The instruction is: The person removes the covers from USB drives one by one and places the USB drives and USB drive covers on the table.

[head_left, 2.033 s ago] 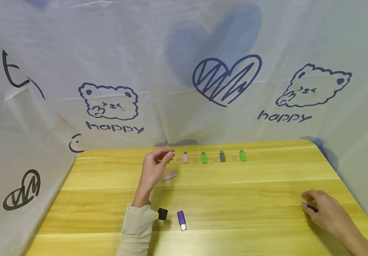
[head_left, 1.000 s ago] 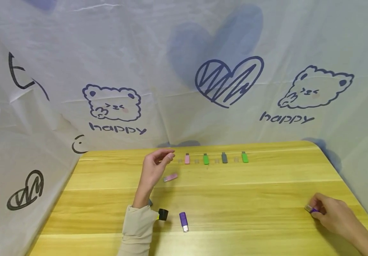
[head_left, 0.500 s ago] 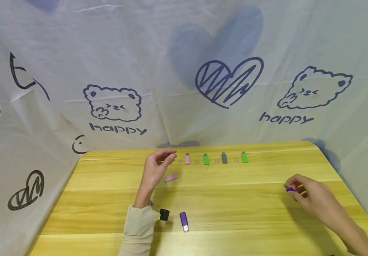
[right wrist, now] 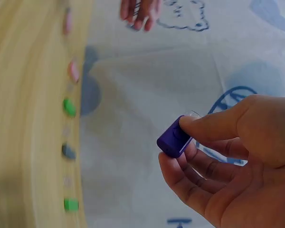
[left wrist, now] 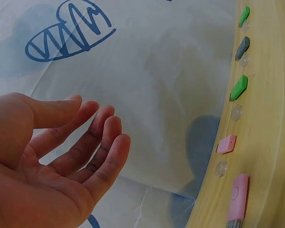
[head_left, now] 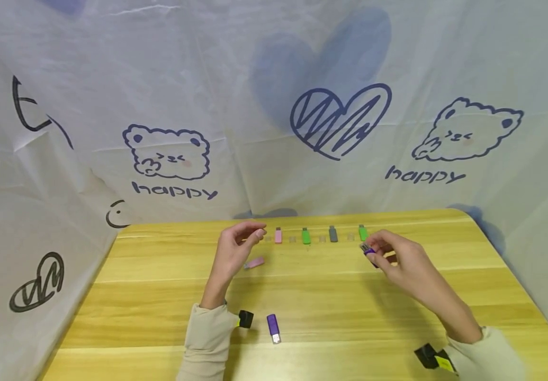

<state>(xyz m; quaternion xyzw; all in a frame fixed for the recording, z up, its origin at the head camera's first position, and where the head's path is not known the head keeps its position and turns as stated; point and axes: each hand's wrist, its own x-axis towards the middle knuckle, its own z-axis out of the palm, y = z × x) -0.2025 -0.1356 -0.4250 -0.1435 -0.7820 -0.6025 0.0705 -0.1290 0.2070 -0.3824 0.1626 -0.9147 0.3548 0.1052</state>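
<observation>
My right hand [head_left: 409, 267] pinches a purple USB flash drive [right wrist: 173, 140] between thumb and fingers, above the table near the right end of a row of drives. The held drive's metal plug points away to the left in the head view. My left hand [head_left: 232, 253] hovers near the row's left end, fingers loosely bent and holding nothing. In the row stand a pink drive [head_left: 278, 236], a green drive [head_left: 306, 236], a grey drive [head_left: 333, 234] and another green drive [head_left: 362, 233], plugs toward the back. A second pink drive [left wrist: 238, 197] lies slantwise below my left hand.
Small clear pieces [head_left: 322, 239] sit between the row's drives. Another purple drive [head_left: 273, 328] lies on the wooden table [head_left: 331, 338] near the front, right of my left sleeve [head_left: 207, 336]. A printed white cloth [head_left: 235, 79] hangs behind the table's back edge.
My right hand has carried the purple USB flash drive from the table's right side up and left to the row's right end. My left hand has hardly moved.
</observation>
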